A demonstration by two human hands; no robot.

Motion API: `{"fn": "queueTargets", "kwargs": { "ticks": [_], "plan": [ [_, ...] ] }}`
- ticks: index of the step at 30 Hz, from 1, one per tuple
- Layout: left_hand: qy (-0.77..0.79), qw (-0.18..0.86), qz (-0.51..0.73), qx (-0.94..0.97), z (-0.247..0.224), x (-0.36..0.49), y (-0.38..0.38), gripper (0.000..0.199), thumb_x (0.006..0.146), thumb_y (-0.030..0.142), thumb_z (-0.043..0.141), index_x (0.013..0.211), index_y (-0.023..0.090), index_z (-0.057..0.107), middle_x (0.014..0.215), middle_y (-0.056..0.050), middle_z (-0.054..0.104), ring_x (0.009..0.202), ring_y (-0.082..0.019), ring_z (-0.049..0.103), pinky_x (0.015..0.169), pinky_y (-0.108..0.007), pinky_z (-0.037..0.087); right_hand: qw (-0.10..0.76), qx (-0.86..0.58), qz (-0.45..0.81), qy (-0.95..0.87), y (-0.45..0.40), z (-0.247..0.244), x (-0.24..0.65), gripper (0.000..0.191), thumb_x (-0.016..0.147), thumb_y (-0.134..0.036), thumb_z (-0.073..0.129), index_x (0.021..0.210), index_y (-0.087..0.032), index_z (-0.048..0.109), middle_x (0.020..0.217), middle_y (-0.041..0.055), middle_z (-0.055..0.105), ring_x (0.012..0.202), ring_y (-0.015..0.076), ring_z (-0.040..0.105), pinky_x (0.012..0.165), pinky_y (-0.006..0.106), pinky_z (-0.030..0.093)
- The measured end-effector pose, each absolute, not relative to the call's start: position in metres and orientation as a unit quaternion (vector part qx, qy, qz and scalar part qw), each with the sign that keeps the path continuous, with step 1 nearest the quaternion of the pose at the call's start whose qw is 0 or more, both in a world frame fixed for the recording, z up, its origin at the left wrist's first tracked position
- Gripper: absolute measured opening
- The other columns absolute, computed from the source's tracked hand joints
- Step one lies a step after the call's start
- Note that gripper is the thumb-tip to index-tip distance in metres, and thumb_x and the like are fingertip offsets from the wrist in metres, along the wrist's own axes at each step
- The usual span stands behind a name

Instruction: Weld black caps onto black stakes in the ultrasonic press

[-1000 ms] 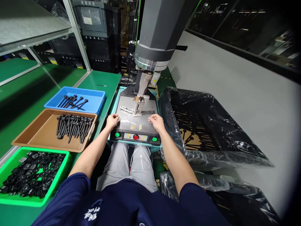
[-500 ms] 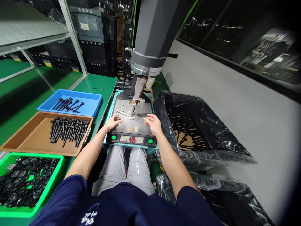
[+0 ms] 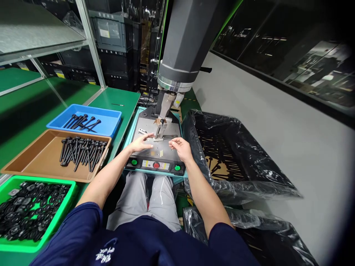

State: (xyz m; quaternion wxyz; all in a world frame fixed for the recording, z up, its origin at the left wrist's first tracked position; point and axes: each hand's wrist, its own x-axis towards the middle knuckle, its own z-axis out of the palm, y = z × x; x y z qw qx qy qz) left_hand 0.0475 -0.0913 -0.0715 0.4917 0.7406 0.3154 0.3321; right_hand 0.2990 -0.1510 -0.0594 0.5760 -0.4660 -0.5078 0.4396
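My left hand (image 3: 141, 143) is open over the metal plate of the machine (image 3: 146, 152), its fingers stretched toward a small upright metal fixture (image 3: 158, 131). The black head of a part (image 3: 162, 121) shows at the top of this fixture, under the press head (image 3: 168, 101). To the right of the fixture, my right hand (image 3: 181, 148) has its fingers curled in a pinch. Whatever sits between those fingertips, if anything, is too small to make out. Green buttons (image 3: 177, 167) and a red button (image 3: 156, 165) line the machine's front.
On the green bench at left stand a blue tray (image 3: 111, 127) and a brown tray (image 3: 36, 157), both with black bolt-like parts, and a green tray (image 3: 72, 188) of small black pieces. A bin lined with black plastic (image 3: 238, 138) at right holds more long parts.
My left hand has moved right, closer to the fixture, and its fingers have stretched out. My right hand stays nearly in place, its fingers drawn closer together.
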Motion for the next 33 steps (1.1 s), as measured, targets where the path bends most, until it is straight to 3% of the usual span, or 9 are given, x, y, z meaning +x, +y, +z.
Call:
{"fn": "queueTargets", "kwargs": {
  "ticks": [3, 7, 14, 20, 27, 33],
  "plan": [
    [0.258, 0.475, 0.311, 0.782, -0.059, 0.065, -0.094, 0.072, 0.07, 0.027, 0.074, 0.137, 0.023, 0.051, 0.132, -0.01, 0.061, 0.127, -0.024, 0.051, 0.104, -0.035, 0.037, 0.578, -0.459, 0.441, -0.512, -0.151, -0.055, 0.295, 0.037, 0.065, -0.045, 0.08, 0.085, -0.02, 0.062, 0.079, 0.0023, 0.07, 0.066, 0.0153, 0.065, 0.059, 0.028, 0.052],
    [0.27, 0.481, 0.245, 0.797, -0.048, 0.08, -0.09, 0.065, 0.068, 0.025, 0.073, 0.131, 0.018, 0.058, 0.096, -0.006, 0.073, 0.099, -0.021, 0.063, 0.091, -0.031, 0.044, 0.597, -0.444, 0.439, -0.504, -0.149, -0.051, 0.294, 0.04, 0.063, -0.042, 0.082, 0.091, -0.021, 0.062, 0.082, 0.0016, 0.07, 0.065, 0.0145, 0.064, 0.058, 0.027, 0.051],
    [0.349, 0.475, 0.196, 0.784, -0.031, 0.065, -0.071, 0.041, 0.062, 0.037, 0.078, 0.096, 0.015, 0.073, 0.064, 0.003, 0.061, 0.066, -0.014, 0.058, 0.069, -0.025, 0.045, 0.611, -0.452, 0.397, -0.514, -0.141, -0.041, 0.302, 0.037, 0.067, -0.04, 0.079, 0.094, -0.022, 0.061, 0.08, 0.0004, 0.066, 0.066, 0.0141, 0.063, 0.056, 0.026, 0.05],
    [0.351, 0.5, 0.157, 0.776, -0.025, 0.043, -0.058, 0.026, 0.056, 0.036, 0.081, 0.065, 0.016, 0.069, 0.061, 0.002, 0.062, 0.06, -0.013, 0.055, 0.062, -0.024, 0.043, 0.645, -0.452, 0.371, -0.493, -0.116, -0.033, 0.307, 0.033, 0.067, -0.036, 0.076, 0.091, -0.021, 0.059, 0.077, -0.0003, 0.064, 0.063, 0.0125, 0.059, 0.053, 0.024, 0.05],
    [0.427, 0.469, 0.233, 0.737, 0.0, 0.014, -0.037, 0.025, 0.059, 0.034, 0.081, 0.065, 0.015, 0.066, 0.061, -0.002, 0.063, 0.062, -0.015, 0.058, 0.064, -0.028, 0.047, 0.649, -0.481, 0.361, -0.465, -0.072, -0.024, 0.316, 0.036, 0.066, -0.034, 0.072, 0.096, -0.022, 0.054, 0.08, -0.0009, 0.066, 0.062, 0.0122, 0.061, 0.048, 0.02, 0.046],
    [0.451, 0.544, 0.354, 0.612, 0.012, 0.009, -0.012, 0.031, 0.057, 0.031, 0.084, 0.069, 0.015, 0.061, 0.061, -0.001, 0.061, 0.058, -0.012, 0.058, 0.063, -0.029, 0.05, 0.638, -0.49, 0.416, -0.424, -0.029, -0.019, 0.318, 0.035, 0.066, -0.025, 0.074, 0.094, -0.022, 0.053, 0.078, -0.0021, 0.065, 0.059, 0.0113, 0.06, 0.046, 0.019, 0.045]
  ]
}}
